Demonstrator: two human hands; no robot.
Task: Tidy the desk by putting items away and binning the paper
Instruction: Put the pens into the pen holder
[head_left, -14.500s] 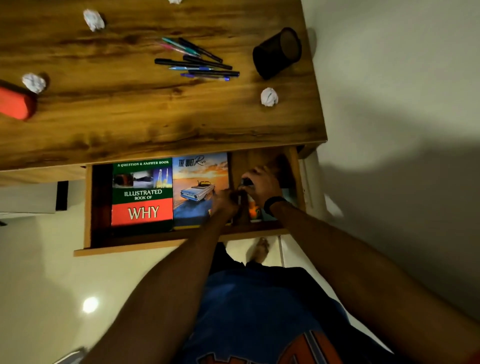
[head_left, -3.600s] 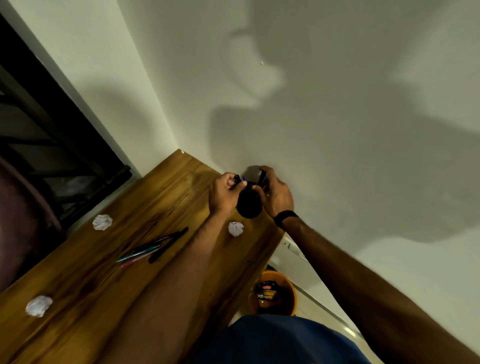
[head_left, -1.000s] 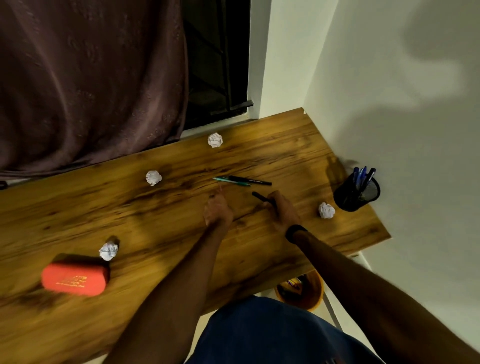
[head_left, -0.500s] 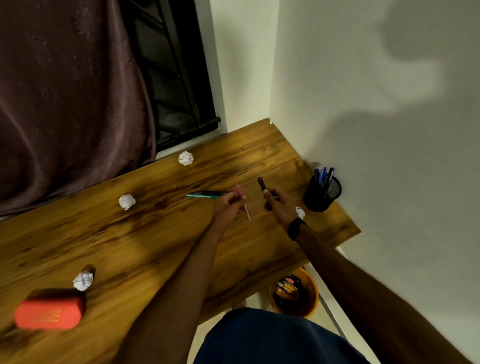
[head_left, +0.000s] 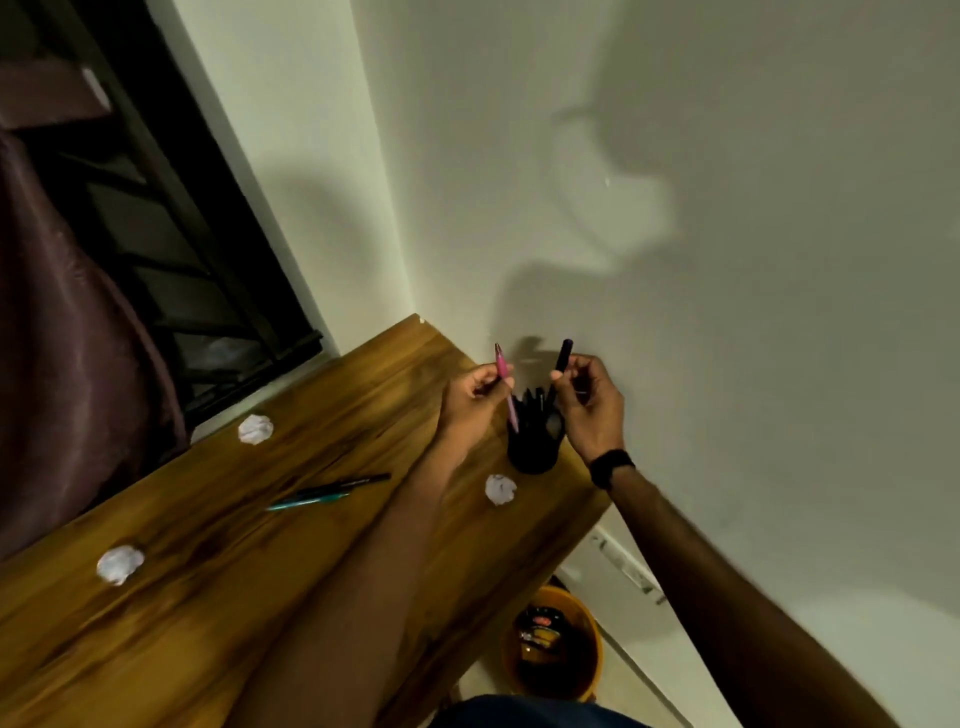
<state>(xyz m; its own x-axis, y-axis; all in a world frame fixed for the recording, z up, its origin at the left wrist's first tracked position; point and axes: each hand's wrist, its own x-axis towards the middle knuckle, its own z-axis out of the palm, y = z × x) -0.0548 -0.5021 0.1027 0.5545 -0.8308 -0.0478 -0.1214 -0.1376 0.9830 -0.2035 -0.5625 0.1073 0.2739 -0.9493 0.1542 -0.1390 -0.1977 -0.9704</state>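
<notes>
My left hand (head_left: 470, 397) grips a pink pen (head_left: 505, 384) held nearly upright, its lower tip inside the rim of the black mesh pen holder (head_left: 534, 451). My right hand (head_left: 589, 402) pinches a black pen (head_left: 560, 364) above the same holder, which has several pens in it. On the wooden desk (head_left: 218, 566) lie a black pen (head_left: 353, 481) and a teal pen (head_left: 306, 502). Three crumpled paper balls rest on the desk: one by the holder (head_left: 500, 489), one near the window (head_left: 255, 429), one at left (head_left: 120, 564).
An orange bin (head_left: 553, 644) with wrappers inside stands on the floor below the desk's right end. A white wall runs along the desk's right side. A dark barred window (head_left: 171, 234) and a brown curtain (head_left: 62, 389) are behind the desk.
Both hands have carried their pens from the middle of the desk to the pen holder at the corner. The view has swung right, and the red case has left the view.
</notes>
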